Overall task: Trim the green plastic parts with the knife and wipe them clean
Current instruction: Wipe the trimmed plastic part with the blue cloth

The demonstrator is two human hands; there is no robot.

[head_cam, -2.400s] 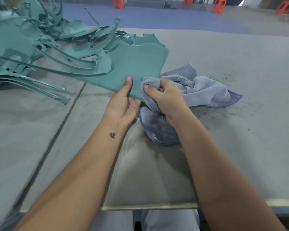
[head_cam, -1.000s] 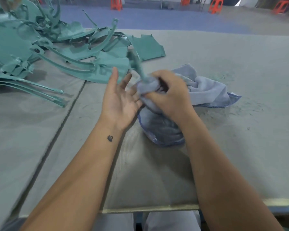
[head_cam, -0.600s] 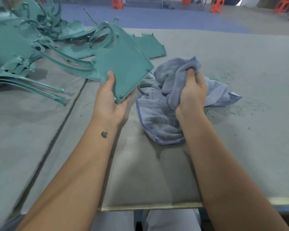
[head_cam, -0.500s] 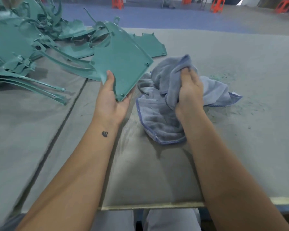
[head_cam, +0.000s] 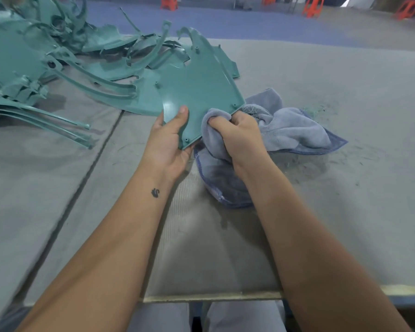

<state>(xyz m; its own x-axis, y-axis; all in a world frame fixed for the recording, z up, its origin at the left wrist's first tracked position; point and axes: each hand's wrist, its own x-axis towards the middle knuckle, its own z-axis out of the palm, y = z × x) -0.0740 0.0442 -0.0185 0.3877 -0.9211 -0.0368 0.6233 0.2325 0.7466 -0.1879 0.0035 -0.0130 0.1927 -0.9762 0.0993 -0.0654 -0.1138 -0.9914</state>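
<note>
Green plastic panel [head_cam: 199,92] sat tilted above the table's [head_cam: 345,188] middle; I saw my left hand [head_cam: 168,142] pinch its near corner, thumb on top. My right hand [head_cam: 240,135], just beside it, was clenched around a bunched grey cloth [head_cam: 290,130] pressed against the panel's near edge. More green parts [head_cam: 58,58] were heaped across the far-left corner, behind the panel. Green shavings [head_cam: 321,111] lay scattered toward the right edge.

Grey felt-covered table [head_cam: 321,212], blue floor [head_cam: 225,22] beyond, orange stools [head_cam: 312,6] at the far edge
</note>
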